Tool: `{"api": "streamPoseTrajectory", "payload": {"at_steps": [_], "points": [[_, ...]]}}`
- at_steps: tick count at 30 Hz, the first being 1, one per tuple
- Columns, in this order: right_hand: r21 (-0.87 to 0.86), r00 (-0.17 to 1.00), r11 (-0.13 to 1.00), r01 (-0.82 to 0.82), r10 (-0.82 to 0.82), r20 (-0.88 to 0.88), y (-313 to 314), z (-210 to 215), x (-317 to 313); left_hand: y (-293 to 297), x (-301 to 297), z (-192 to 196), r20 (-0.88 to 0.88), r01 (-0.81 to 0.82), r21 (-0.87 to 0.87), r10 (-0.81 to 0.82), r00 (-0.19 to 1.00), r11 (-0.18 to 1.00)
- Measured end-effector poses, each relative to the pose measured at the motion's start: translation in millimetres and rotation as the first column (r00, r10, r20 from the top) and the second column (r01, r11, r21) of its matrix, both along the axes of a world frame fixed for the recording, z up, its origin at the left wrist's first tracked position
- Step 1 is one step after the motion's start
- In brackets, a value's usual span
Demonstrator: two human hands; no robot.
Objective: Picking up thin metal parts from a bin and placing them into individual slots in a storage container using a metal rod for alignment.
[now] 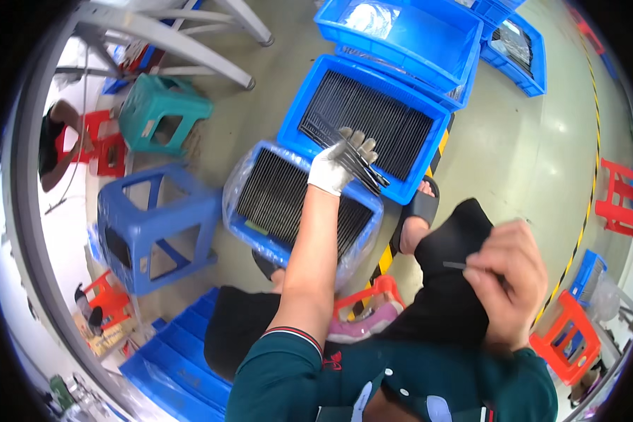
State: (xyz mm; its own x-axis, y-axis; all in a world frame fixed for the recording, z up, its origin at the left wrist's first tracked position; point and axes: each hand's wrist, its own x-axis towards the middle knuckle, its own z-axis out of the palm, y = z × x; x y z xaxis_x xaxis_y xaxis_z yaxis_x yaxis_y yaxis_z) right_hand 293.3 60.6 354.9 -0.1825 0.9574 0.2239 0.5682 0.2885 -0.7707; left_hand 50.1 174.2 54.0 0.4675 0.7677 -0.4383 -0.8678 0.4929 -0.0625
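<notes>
My left hand (339, 163), in a white glove, is closed round a bunch of thin black strips (366, 172) that slant across the palm. It is above the near edge of a blue crate (286, 126) packed with rows of black strips (373, 116). Just nearer stands another blue crate (260, 247), lined with clear plastic and filled with similar strips (271, 193); my left forearm covers part of it. Over my right thigh, my bare right hand (511, 271) pinches a short, thin grey strip (454, 265). This hand is slightly blurred.
More blue bins (408, 32) are stacked beyond the crates. To the left stand a blue stool (151, 225) and a green stool (163, 116). Red stools (568, 337) are at the right. Yellow-black tape (383, 261) marks the floor. Another person (62, 141) is at the far left.
</notes>
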Motion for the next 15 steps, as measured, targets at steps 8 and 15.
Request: {"api": "streamPoseTrajectory", "payload": {"at_steps": [8,15], "points": [[-0.008,0.976,0.998,-0.066,0.063,-0.21,-11,-1,-38,-84,-75,106,-0.013,-0.24,0.411,0.269,0.963,0.88],[-0.263,0.48,0.96,-0.094,-0.188,-0.857,-10,-27,-84,-133,-87,208,-0.005,-0.513,0.347,0.548,0.836,0.785]]}}
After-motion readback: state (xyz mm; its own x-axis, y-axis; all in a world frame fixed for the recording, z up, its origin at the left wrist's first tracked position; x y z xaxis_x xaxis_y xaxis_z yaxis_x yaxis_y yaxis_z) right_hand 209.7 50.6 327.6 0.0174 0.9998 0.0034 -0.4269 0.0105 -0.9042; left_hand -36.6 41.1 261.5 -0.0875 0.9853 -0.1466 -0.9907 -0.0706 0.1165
